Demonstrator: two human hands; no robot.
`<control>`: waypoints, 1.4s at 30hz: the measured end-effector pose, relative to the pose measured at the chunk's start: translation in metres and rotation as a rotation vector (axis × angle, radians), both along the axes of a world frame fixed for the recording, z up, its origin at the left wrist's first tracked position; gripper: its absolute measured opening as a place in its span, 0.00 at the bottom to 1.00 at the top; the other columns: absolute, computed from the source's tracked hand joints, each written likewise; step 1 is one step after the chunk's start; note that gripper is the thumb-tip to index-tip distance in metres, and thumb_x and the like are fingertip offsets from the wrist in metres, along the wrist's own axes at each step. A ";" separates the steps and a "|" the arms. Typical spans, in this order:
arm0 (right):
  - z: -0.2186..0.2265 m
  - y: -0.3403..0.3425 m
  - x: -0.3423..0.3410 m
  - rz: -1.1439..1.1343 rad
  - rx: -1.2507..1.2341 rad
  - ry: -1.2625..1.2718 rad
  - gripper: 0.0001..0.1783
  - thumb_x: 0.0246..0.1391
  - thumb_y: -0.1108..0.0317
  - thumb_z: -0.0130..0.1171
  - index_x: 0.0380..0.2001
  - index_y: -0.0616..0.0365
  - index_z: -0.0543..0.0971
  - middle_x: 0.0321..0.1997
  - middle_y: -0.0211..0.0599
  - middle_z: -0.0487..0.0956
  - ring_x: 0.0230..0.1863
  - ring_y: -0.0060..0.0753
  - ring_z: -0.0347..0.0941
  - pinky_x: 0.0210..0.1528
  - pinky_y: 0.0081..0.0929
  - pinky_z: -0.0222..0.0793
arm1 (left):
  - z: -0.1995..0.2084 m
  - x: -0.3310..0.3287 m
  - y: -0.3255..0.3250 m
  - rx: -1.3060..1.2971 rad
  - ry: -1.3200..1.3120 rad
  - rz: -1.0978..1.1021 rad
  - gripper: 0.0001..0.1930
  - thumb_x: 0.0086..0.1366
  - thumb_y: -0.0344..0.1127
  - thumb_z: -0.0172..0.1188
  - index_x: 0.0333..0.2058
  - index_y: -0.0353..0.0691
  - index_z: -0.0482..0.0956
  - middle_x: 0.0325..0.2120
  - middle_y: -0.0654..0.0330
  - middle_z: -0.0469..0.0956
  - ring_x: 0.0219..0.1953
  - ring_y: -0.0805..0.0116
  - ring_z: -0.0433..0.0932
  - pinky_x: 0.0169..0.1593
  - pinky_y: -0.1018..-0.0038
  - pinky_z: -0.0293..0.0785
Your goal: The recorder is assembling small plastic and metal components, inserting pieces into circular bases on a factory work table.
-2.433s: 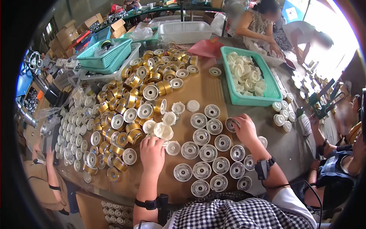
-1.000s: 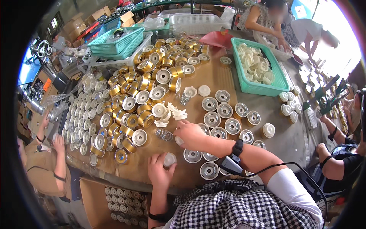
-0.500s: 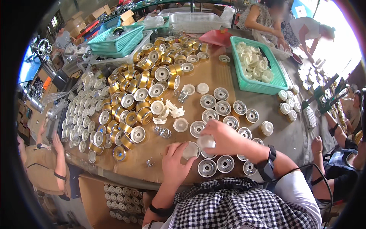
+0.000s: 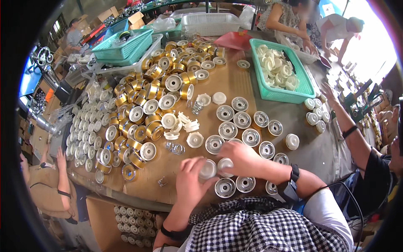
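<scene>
My left hand [image 4: 191, 178] curls its fingers and thumb around a metal cup with a round white plastic cap [image 4: 208, 169] on it, near the front of the table. Just to its right, my right hand [image 4: 243, 160] has its fingers on a second white cap [image 4: 225, 166], which lies over another cup; the fingers partly hide it. Around the hands stand several open silver cups [image 4: 225, 187] with a hub in the middle. Beyond them lie loose white plastic caps [image 4: 194, 140] and a coil spring [image 4: 174, 148].
Gold-rimmed cups [image 4: 173, 83] are heaped at the middle left, beside rows of white-capped pieces [image 4: 86, 126]. A turquoise basket [image 4: 282, 95] holds white plastic parts. A finished-looking capped piece [image 4: 292, 141] stands at right. A co-worker's arm [image 4: 352, 134] reaches in from the right.
My right hand has brought the white cap down onto the cup beside my left hand. The left hand stays around its capped cup. At right, a co-worker's arm has stretched forward.
</scene>
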State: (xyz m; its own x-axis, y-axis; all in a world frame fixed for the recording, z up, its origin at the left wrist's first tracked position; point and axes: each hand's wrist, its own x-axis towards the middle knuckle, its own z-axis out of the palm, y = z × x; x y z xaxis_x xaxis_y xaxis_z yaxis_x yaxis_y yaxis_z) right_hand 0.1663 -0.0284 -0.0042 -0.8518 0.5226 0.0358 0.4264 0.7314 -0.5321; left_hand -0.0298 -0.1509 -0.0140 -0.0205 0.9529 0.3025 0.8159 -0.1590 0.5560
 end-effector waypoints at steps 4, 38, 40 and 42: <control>-0.002 0.042 -0.043 -0.079 0.135 0.203 0.26 0.47 0.63 0.69 0.51 0.57 0.80 0.52 0.44 0.78 0.56 0.51 0.73 0.58 0.46 0.72 | -0.002 -0.016 0.031 0.000 -0.263 0.130 0.23 0.53 0.35 0.74 0.49 0.37 0.81 0.49 0.53 0.80 0.53 0.51 0.78 0.56 0.59 0.75; 0.029 0.078 0.010 -0.198 0.069 -0.070 0.25 0.42 0.57 0.69 0.47 0.50 0.83 0.46 0.48 0.80 0.48 0.53 0.79 0.52 0.46 0.76 | -0.060 -0.056 -0.001 0.077 -0.129 0.176 0.18 0.63 0.28 0.63 0.52 0.39 0.79 0.55 0.50 0.75 0.52 0.48 0.78 0.53 0.59 0.77; 0.031 0.053 0.019 -0.216 0.062 -0.166 0.26 0.43 0.57 0.69 0.47 0.53 0.83 0.49 0.48 0.80 0.51 0.51 0.78 0.54 0.45 0.75 | -0.048 -0.051 -0.009 0.024 0.028 0.236 0.24 0.55 0.31 0.70 0.52 0.38 0.79 0.54 0.53 0.76 0.54 0.47 0.74 0.55 0.58 0.74; 0.026 0.036 0.023 -0.225 0.053 -0.248 0.26 0.43 0.57 0.69 0.47 0.53 0.83 0.49 0.47 0.80 0.52 0.50 0.77 0.55 0.45 0.74 | -0.039 -0.048 -0.004 -0.036 0.013 0.183 0.26 0.53 0.30 0.72 0.52 0.37 0.79 0.54 0.53 0.76 0.55 0.48 0.75 0.56 0.59 0.74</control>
State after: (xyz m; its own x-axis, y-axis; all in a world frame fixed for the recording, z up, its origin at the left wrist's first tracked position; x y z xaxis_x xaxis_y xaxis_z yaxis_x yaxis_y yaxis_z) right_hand 0.1898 0.0080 0.0214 -0.7014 0.7015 -0.1264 0.6922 0.6280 -0.3556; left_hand -0.0781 -0.1551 -0.0525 -0.1912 0.9438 0.2695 0.8365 0.0130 0.5478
